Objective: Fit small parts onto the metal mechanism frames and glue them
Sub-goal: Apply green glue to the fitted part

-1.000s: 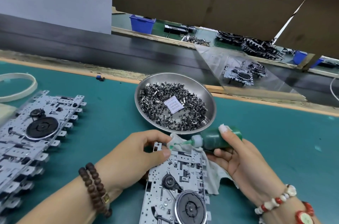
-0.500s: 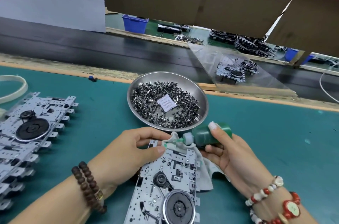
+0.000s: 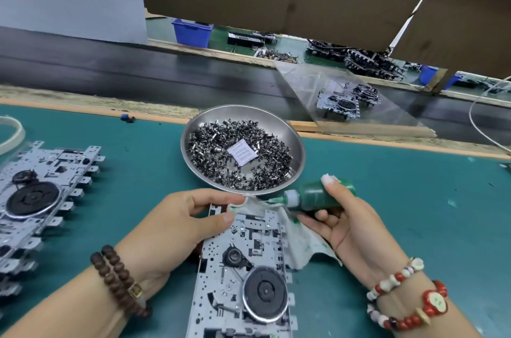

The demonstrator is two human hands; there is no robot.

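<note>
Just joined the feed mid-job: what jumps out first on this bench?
A steel bowl heaped with small metal parts sits mid-bench. Just before it the right hand grips a green glue bottle, nozzle toward the metal frame that the left hand holds. More frames lie far left.

I see the bowl [image 3: 293, 141] just behind my right hand's [image 3: 348, 227] grip; frame [image 3: 243, 268] left of it, cloth [image 3: 301, 240] beneath.
</note>
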